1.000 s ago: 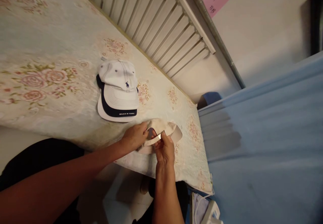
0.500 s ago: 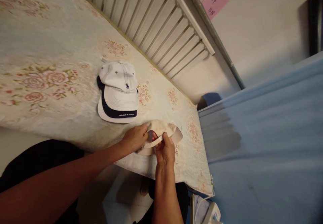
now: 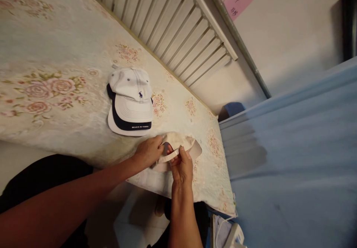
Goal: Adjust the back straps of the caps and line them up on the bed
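Observation:
A cream baseball cap (image 3: 178,140) is held near the front edge of the flower-patterned cover, its back strap facing me. My left hand (image 3: 149,150) is closed on the cap's left rim. With thumb and fingers, my right hand (image 3: 182,164) pinches the strap (image 3: 169,158) by its opening; some of its fingertips show inside the gap. Beneath the cap lies a pale brim-like shape (image 3: 162,167), partly hidden. Further left rests a stack of caps: a white cap (image 3: 133,91) with a dark horse logo on top, a navy brim (image 3: 122,122) with white lettering below, then another white brim (image 3: 117,129).
The floral cover (image 3: 69,125) spreads over the flat surface. Metal bars (image 3: 167,28) run along its far side. A blue curtain (image 3: 292,158) hangs at right. Below the right corner sits a white appliance (image 3: 234,237) with a cord. A pink note (image 3: 238,0) is on the wall.
Both hands stay nearly in place on the cream cap. The strap under my right thumb has shifted slightly, and a small bright spot now shows at the thumb tip.

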`<control>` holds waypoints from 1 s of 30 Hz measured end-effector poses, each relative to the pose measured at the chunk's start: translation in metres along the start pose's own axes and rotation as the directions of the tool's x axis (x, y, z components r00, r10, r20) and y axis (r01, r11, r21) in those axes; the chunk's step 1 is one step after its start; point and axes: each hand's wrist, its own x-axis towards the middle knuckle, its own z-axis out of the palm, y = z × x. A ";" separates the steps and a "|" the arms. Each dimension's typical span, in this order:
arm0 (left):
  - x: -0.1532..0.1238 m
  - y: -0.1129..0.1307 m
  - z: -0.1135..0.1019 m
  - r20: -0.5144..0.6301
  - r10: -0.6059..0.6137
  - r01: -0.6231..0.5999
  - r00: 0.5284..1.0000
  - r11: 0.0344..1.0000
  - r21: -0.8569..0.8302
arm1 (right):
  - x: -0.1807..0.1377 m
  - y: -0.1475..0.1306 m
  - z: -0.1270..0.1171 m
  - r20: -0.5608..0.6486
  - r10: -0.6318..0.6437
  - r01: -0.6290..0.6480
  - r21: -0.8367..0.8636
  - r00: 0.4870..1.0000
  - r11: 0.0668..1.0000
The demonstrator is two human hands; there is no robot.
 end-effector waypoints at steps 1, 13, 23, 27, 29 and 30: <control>0.000 0.000 0.000 -0.010 -0.007 0.007 1.000 1.000 0.006 | -0.001 0.000 0.000 0.011 0.000 0.000 0.006 1.000 1.000; 0.003 -0.002 0.001 -0.035 -0.031 0.030 0.999 0.999 -0.018 | -0.003 0.002 -0.001 0.047 0.010 -0.010 -0.002 0.999 1.000; 0.001 0.001 0.000 -0.031 -0.041 0.040 0.999 0.999 -0.035 | -0.009 0.007 -0.017 0.110 0.029 -0.028 -0.019 0.993 0.999; 0.001 0.001 0.000 -0.052 -0.022 0.019 0.998 0.998 -0.060 | -0.011 0.010 -0.022 0.086 0.018 -0.014 -0.045 0.996 0.999; 0.001 0.000 0.000 -0.082 0.005 -0.009 0.997 0.998 -0.056 | -0.010 0.010 -0.023 0.074 0.008 -0.006 -0.039 0.997 0.999; 0.001 0.000 0.000 -0.094 0.016 -0.021 0.995 0.999 -0.050 | -0.010 0.010 -0.023 0.072 0.003 -0.001 -0.033 0.997 0.999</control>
